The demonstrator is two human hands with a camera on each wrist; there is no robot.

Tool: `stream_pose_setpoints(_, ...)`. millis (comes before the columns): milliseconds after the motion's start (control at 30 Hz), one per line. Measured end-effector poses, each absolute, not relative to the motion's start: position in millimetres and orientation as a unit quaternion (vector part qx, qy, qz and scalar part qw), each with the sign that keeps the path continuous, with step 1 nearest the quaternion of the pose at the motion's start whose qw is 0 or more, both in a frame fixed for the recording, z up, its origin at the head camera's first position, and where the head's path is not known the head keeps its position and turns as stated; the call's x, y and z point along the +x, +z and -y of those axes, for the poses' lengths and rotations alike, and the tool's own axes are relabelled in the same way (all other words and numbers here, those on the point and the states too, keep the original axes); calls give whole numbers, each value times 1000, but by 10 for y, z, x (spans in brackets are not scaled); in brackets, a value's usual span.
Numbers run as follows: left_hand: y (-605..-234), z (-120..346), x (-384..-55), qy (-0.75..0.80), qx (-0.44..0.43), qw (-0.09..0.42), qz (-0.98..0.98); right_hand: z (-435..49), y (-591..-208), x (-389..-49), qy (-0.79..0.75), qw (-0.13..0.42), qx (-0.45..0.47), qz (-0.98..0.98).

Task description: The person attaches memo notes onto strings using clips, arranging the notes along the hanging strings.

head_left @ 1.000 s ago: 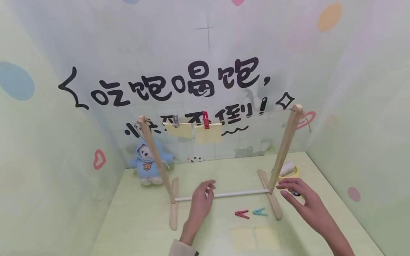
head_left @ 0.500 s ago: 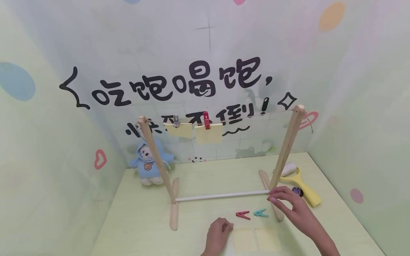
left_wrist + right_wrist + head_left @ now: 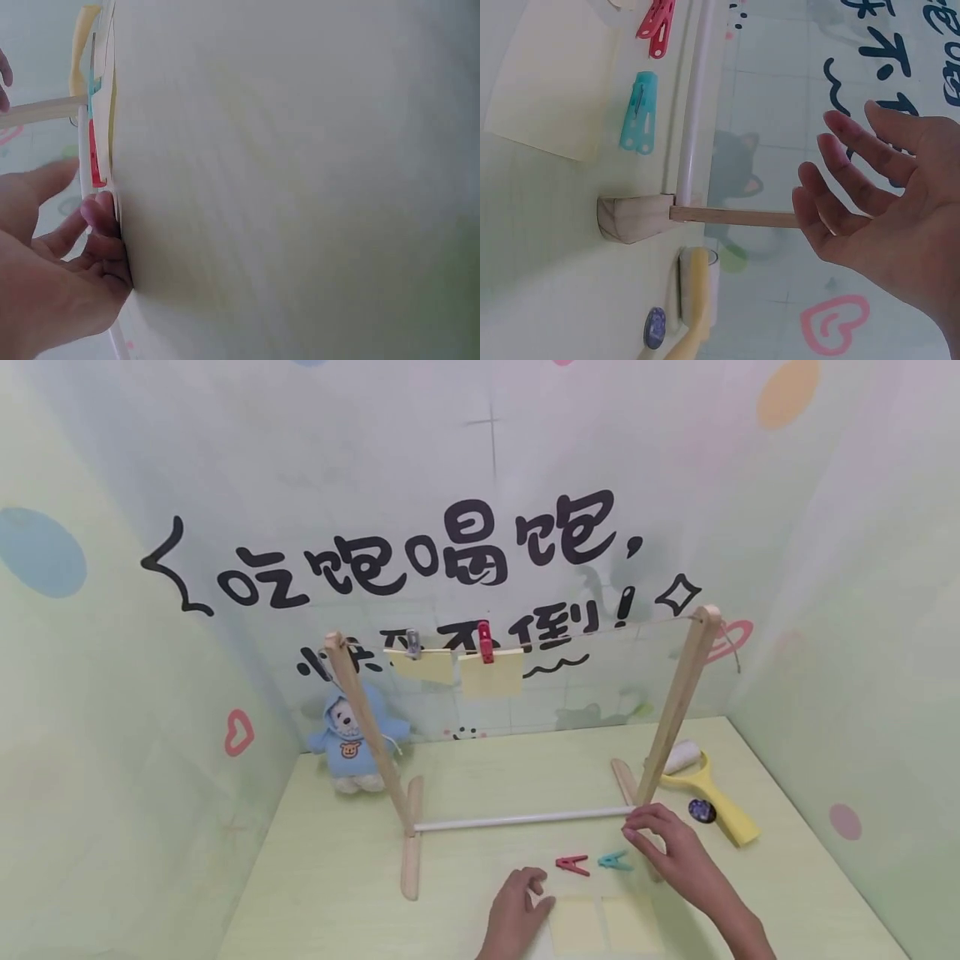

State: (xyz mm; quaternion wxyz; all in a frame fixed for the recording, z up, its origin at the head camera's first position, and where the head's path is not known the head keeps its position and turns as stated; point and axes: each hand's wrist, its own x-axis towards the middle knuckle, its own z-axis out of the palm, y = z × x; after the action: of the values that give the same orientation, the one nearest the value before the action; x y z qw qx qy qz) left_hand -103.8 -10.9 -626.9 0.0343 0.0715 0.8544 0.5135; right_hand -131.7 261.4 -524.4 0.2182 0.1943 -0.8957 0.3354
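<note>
My left hand (image 3: 516,914) is low at the table's front, by the left edge of a pale yellow paper square (image 3: 577,928). In the left wrist view its curled fingers rest on the tabletop with the thumb apart; nothing shows between them. A second yellow square (image 3: 633,927) lies alongside. Just behind these are a red clothespin (image 3: 573,865) and a teal clothespin (image 3: 616,861). My right hand (image 3: 885,199) hovers, fingers loosely bent and holding nothing, before the wooden rack's right post (image 3: 678,706), covering part of its foot in the head view.
On the rack's string, a grey clothespin (image 3: 412,644) and a red one (image 3: 485,642) each hold a yellow paper. A white rod (image 3: 525,819) joins the posts low down. Behind stand a blue-hooded plush toy (image 3: 356,752) and, at right, a yellow-handled roller (image 3: 723,810) beside a dark oval object (image 3: 702,811).
My left hand has come down from near the white rod to the left paper's edge, its thumb now spread. My right hand has shifted left, uncovering the roller and the dark oval object.
</note>
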Motion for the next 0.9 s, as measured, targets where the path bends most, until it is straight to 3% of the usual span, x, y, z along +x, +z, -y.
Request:
stream_pose_setpoints(300,-6284,-30,-972,359,118,15,-926,-2424,-5587,-1318,239,149,171,944)
stream_pose_setpoints(500,-6271,-30,-969,355,122,13,-927,-2303,-5854,-1314,234,147,179,944)
stream_pose_setpoints(900,-6285,-20,-957,361,124,21,-924,-2228,-5993,-1281,257,93,148,950)
